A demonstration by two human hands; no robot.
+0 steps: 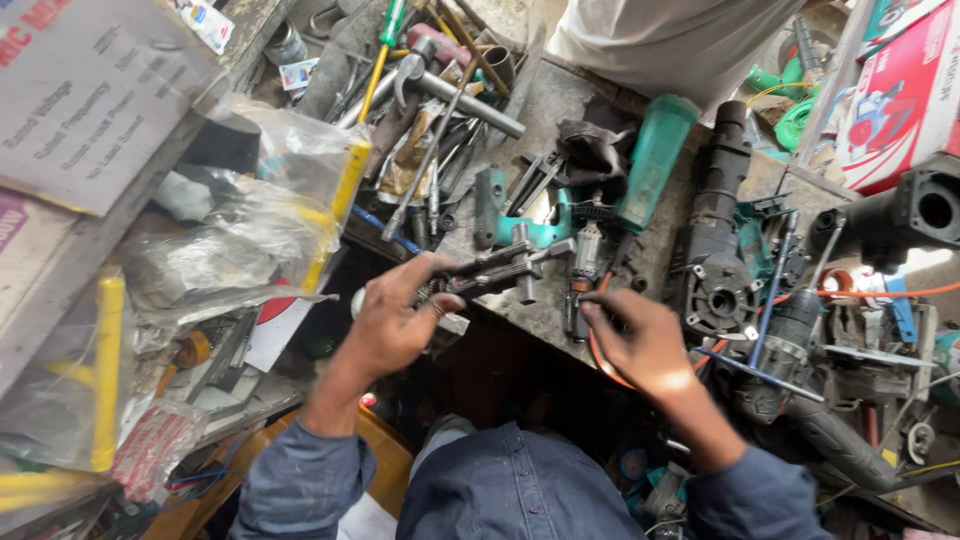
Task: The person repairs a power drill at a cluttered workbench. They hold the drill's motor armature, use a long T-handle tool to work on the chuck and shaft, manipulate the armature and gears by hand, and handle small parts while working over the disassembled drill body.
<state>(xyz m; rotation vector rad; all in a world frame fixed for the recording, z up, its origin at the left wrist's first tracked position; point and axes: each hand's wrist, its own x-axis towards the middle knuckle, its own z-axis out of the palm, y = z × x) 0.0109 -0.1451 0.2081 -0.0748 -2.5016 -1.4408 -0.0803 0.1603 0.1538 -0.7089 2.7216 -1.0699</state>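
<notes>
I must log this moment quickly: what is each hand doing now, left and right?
Left hand: closed on a dark metal puller tool at the workbench edge.
Right hand: fingers pinched on the motor armature, which stands on the bench.

Only 1 view existed: a camera worn on the person's head, which looked steeply down and slightly forward over the denim-clad lap and forearms. It sat close, so the left hand [395, 325] and right hand [640, 345] filled the middle of the frame. The cluttered workbench [560, 110] ran across the upper half (its far edge met another person's pale garment [670, 40]), and bagged stock on shelves [215, 235] crowded the left side.
</notes>
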